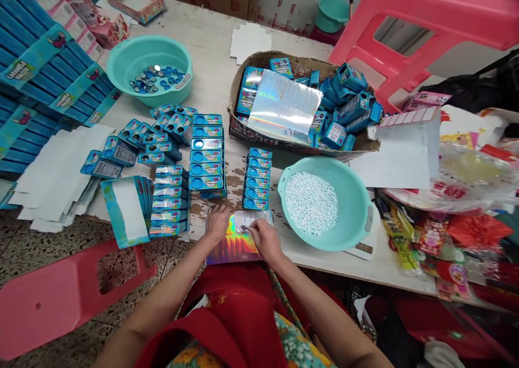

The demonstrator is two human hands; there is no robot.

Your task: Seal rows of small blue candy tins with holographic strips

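A shiny rainbow holographic sheet (239, 243) lies at the table's front edge, close against my body. My left hand (218, 222) is at its upper left, fingers curled down onto it. On the upper right part, my right hand (265, 239) has thumb and forefinger pinched together at the sheet's surface; whatever small piece is between them is too small to make out. Behind the sheet stands a short row of small blue candy tins (258, 176). A longer row of blue tins with round clear windows (206, 154) is left of it.
A turquoise basin of white candies (312, 203) sits at right on a scale (363, 249). Another turquoise basin (178, 93) holds small shiny discs. A carton (259, 133) of blue tins carries a second holographic sheet (286, 106). Pink stools (52, 298) flank the table.
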